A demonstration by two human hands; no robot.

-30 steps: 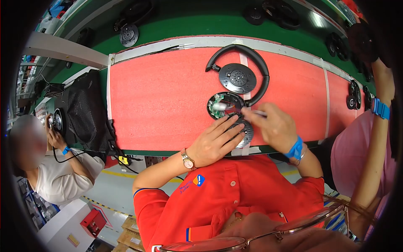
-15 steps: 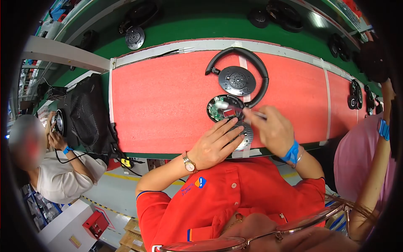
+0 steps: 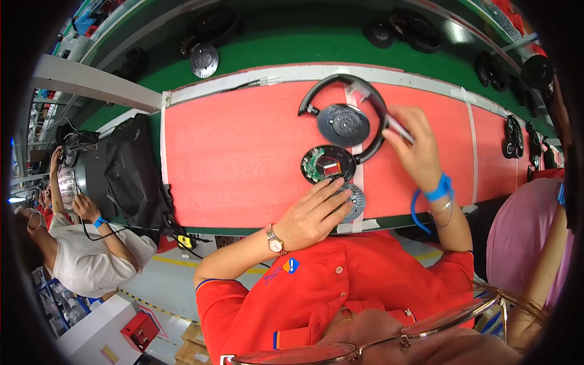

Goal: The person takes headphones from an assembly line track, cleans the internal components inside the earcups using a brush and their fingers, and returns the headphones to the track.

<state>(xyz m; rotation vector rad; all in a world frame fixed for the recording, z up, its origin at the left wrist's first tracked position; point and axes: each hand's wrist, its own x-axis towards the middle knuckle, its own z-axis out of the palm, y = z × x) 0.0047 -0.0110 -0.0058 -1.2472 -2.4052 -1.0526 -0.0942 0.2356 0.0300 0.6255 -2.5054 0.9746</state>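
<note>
A black headphone with a curved headband [image 3: 381, 103] lies on the pink mat [image 3: 243, 146]. Its upper ear cup [image 3: 344, 125] shows a perforated grey disc. Below it, the open lower cup [image 3: 328, 164] exposes a green circuit board [image 3: 313, 164] and a small red-edged part. My left hand [image 3: 310, 216] rests with fingers spread on a loose grey disc [image 3: 353, 204] below that cup. My right hand [image 3: 413, 143] is closed on a slim brush-like tool [image 3: 398, 129], its pale, blurred tip over the headband.
Black headphone parts [image 3: 204, 59] lie on the green conveyor [image 3: 292, 53] behind the mat. A black mesh bag [image 3: 131, 170] sits at the left, near a co-worker in white [image 3: 94, 261]. Another person in pink [image 3: 523, 231] is at the right.
My right hand has moved up and right with the tool, away from the open cup. My left hand stays on the disc. The left co-worker has an arm raised toward the back.
</note>
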